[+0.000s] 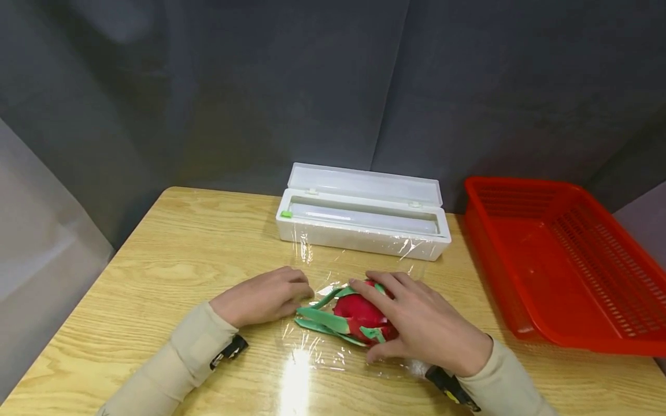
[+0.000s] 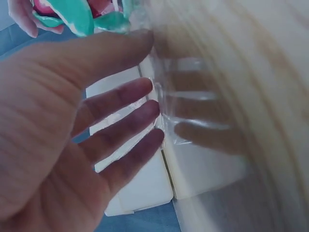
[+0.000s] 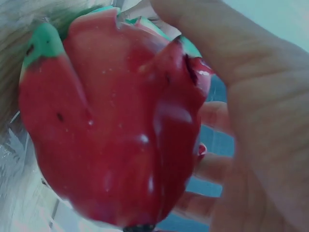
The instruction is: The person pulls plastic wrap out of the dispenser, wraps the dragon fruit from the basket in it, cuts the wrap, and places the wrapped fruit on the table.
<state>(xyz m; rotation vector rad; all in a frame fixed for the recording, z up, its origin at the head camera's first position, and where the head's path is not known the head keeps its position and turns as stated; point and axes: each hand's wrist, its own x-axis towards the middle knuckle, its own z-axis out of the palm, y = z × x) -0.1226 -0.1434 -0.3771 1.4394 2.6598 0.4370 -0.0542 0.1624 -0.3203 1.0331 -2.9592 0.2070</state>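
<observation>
The right hand (image 1: 424,323) grips a dragon fruit (image 1: 359,311) on clear film (image 1: 334,358), the left hand (image 1: 266,296) relaxed nearby, a yellow wristband mark (image 1: 451,396) too blurred to read.

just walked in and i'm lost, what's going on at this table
A person's right hand holds a red dragon fruit on a sheet of clear film on the wooden table. The left hand is by the tips of the fruit's green leaves. Behind them a white box stands open with a roll inside; a red basket is on the right.
</observation>
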